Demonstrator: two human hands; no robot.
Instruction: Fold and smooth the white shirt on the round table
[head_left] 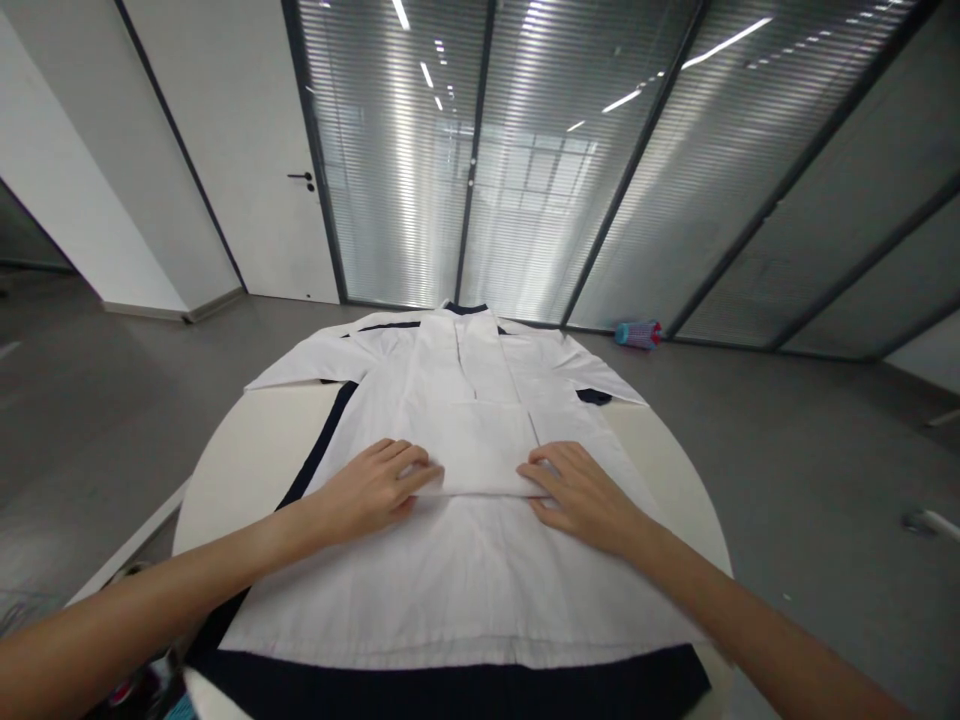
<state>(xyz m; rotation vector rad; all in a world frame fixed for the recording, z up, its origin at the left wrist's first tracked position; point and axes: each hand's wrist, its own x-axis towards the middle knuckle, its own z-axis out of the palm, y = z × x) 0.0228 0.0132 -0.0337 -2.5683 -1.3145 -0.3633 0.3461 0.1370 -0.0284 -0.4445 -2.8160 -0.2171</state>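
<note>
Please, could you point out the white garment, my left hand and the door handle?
White garment (480, 590): head view, on its lower part.
Left hand (382, 485): head view, on the back of the hand.
Door handle (300, 176): head view, on its lever.

On my feed, the garment (484, 440) at the centre is plain white. At six o'clock I see dark navy cloth (450, 690) below the white hem, with navy again on the collar (466, 309) at twelve. I read the tabletop (255, 450) as cream, the floor (795, 480) as grey. Toward one, glass panels (536, 180) show fine pale-and-grey horizontal stripes. At ten, a pale grey door (217, 130) has a black handle (300, 176); at three, a light-blue object (636, 335) ends in red.
</note>
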